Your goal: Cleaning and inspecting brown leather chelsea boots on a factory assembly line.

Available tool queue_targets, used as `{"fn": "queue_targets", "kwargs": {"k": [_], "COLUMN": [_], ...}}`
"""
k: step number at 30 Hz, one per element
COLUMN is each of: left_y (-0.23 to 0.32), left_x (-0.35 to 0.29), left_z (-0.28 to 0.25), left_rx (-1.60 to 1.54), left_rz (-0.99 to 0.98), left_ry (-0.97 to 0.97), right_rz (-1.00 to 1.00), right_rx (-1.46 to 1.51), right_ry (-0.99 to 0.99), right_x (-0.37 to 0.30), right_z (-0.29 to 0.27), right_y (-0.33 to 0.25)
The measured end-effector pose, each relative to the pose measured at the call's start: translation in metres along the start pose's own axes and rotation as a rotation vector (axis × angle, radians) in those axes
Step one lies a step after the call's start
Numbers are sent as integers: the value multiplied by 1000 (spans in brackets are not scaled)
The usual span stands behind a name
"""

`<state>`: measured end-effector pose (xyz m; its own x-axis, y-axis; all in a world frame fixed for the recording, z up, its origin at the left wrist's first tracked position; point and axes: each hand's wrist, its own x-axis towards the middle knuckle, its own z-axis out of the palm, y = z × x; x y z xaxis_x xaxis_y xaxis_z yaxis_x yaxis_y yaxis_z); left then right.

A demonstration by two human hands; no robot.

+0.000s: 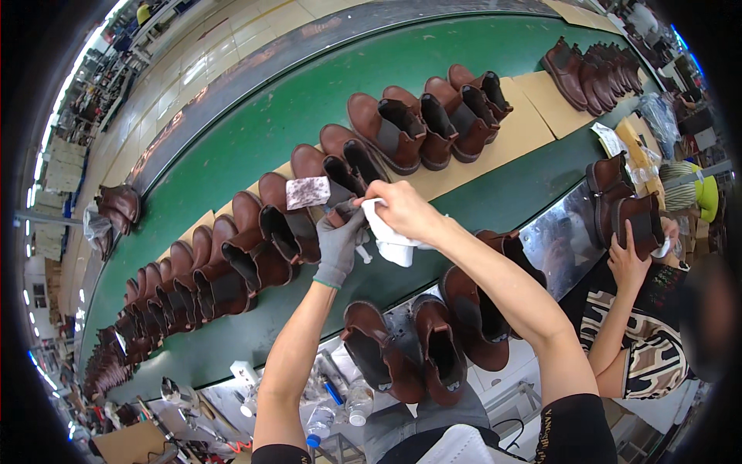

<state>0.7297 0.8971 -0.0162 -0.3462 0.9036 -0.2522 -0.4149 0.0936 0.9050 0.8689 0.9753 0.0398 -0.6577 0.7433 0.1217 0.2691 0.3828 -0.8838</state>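
Observation:
In front of me, my left hand [340, 246] wears a grey glove, its fingers closed; what they hold is hidden, though a small pale tip shows beside them. My right hand [398, 209], bare, grips a white cloth [393, 241] that hangs down below the fingers. Both hands meet at the fingertips, above the near edge of the green table. Just beyond the glove, a white sponge [308, 192] with dark stains lies against the brown boots [287, 224]. Closer to me stand a pair of brown boots [439, 348], below my hands.
Long rows of brown boots stand on cardboard [533, 108] along the green table [232, 131]. More boots [591, 73] cluster at the far right. Beside me on the right, a person holds a brown boot [638, 220]. Plastic bottles [359, 402] stand near my left forearm.

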Motion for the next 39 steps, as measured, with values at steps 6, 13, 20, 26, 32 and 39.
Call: {"fn": "queue_targets", "kwargs": {"k": [6, 13, 20, 26, 32, 39], "left_y": [5, 10, 10, 9, 12, 6], "left_x": [0, 0, 1, 2, -1, -5], "left_z": [5, -2, 3, -8, 1, -1], "left_rx": [-26, 5, 18, 23, 33, 46], "left_rz": [-7, -5, -13, 20, -3, 3], "left_ry": [22, -1, -11, -37, 14, 43], "right_rz": [140, 243, 193, 298, 435, 371], "right_rx": [67, -29, 297, 317, 864, 431], "right_ry": [56, -6, 66, 41, -205, -12], "right_x": [12, 12, 11, 16, 1, 8], "right_z": [7, 2, 2, 6, -15, 3], "right_y": [0, -11, 3, 1, 8, 7]}}
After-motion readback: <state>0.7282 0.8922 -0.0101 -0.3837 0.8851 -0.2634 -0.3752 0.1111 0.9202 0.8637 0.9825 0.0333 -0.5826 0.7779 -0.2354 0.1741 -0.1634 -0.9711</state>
